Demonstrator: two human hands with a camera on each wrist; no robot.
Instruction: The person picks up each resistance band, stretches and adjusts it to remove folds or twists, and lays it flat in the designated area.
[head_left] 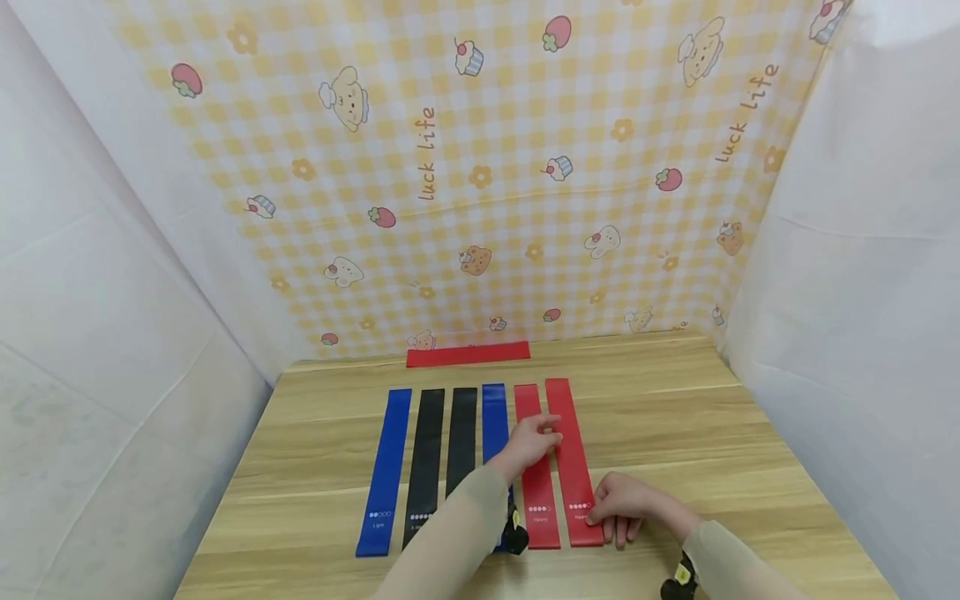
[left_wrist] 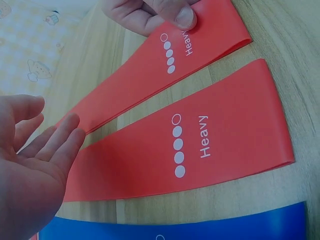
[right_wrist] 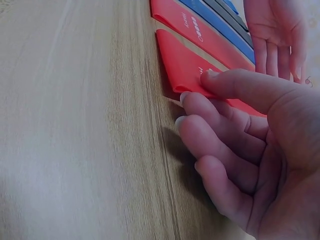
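Two red resistance bands marked "Heavy" lie flat, side by side and lengthwise. My right hand (head_left: 624, 500) pinches the near end of the outer red band (head_left: 572, 450) by its right edge, thumb on top, as the right wrist view shows. Over the inner red band (head_left: 542, 500) reaches my left hand (head_left: 528, 442). Its fingers (left_wrist: 64, 137) are extended toward the outer band's far half; whether they touch it I cannot tell. Left of these lies a blue band (head_left: 494, 417), partly covered by my left forearm.
Further left, two black bands (head_left: 427, 433) and another blue band (head_left: 385, 475), printed "Light", continue the row. One more red band (head_left: 468, 355) lies crosswise at the back of the wooden table (head_left: 675, 417), against the checked cloth (head_left: 510, 208). White sheets (head_left: 847, 292) hang at both sides.
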